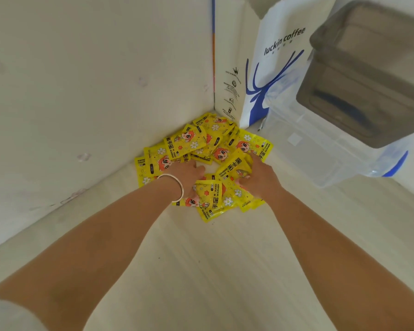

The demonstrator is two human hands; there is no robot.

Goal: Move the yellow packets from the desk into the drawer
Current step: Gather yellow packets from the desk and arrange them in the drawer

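A heap of yellow packets [202, 161] lies in the corner of the pale surface [201, 271], against the wall. A coffee bag [273, 68] and clear plastic drawer unit [320, 144] stand just behind. The left hand [188, 174] and right hand [258, 174] rest spread open on the heap, fingers touching packets.

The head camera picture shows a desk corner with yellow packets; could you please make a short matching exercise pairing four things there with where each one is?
Things:
1. yellow packets
2. paper bag
3. bracelet
4. clear plastic box

Places:
A. standing upright against the back wall
B. on the left wrist
C. heaped in the desk corner, under both hands
D. to the right of the heap, below a grey bin

Pairs: 1-C, 2-A, 3-B, 4-D
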